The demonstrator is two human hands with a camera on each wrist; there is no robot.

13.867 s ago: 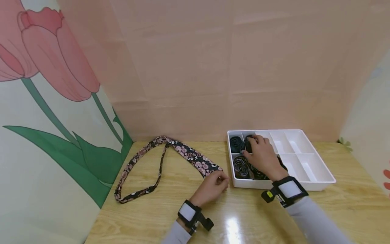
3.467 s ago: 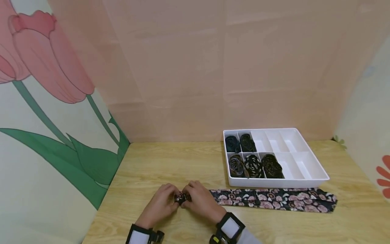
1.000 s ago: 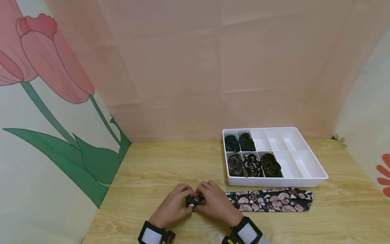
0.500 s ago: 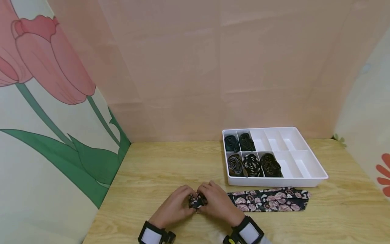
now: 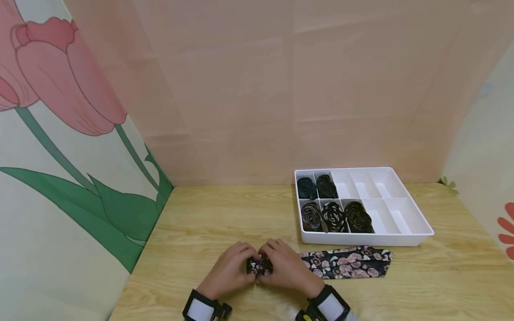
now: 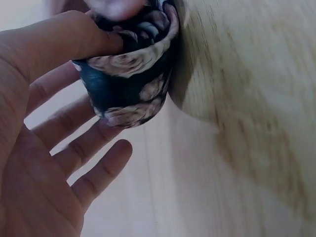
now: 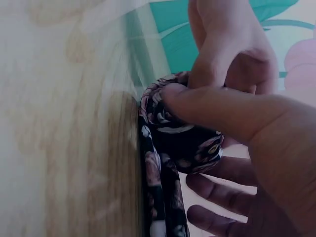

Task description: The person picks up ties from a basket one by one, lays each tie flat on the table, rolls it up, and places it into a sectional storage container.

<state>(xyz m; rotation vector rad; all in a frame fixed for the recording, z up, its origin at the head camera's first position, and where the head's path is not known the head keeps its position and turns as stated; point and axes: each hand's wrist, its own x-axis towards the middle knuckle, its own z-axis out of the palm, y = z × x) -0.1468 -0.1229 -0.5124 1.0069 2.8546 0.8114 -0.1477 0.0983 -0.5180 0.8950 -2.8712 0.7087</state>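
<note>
Near the table's front, my two hands work on a dark necktie with pink flowers. Its left end is wound into a roll, and the flat length runs off to the right along the table. My left hand pinches one side of the roll, thumb on the near edge. From the other side my right hand grips it, thumb pressed on the coiled edge in the right wrist view. There the roll stands on edge against the table, with the strip leading out from under it. Fingers hide part of the coil.
Behind the necktie stands a white divided tray. Several dark rolled neckties, including a black-and-white one, sit in its left compartments. A peach backdrop closes off the table's rear; a tulip-printed panel borders the left.
Earlier the necktie lay in a loose loop while my right hand was in the tray. Since then it was laid out straight; its flat part has grown shorter, the free end drawing leftward.
</note>
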